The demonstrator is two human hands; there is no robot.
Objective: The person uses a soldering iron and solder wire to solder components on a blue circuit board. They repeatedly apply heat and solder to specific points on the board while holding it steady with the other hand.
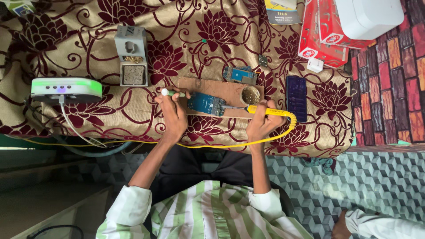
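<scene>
A blue circuit board (pixel 206 104) lies on a brown wooden board (pixel 223 90) on the flower-patterned cloth. My right hand (pixel 262 124) grips a yellow soldering iron (pixel 270 112), whose metal tip touches the circuit board's right edge. A yellow cable runs from the iron down and left along the table edge. My left hand (pixel 173 114) is closed around a thin green-and-white tool (pixel 171 93) just left of the circuit board. A small round tin (pixel 250 94) sits on the wooden board near the iron.
A second circuit board (pixel 241 74) lies behind the wooden board. A dark phone (pixel 296 98) is to the right, a grey iron stand (pixel 131 55) and a white-green device (pixel 66 88) to the left. Red boxes (pixel 323 37) stand at the back right. Another person's hand (pixel 349 225) shows at the bottom right.
</scene>
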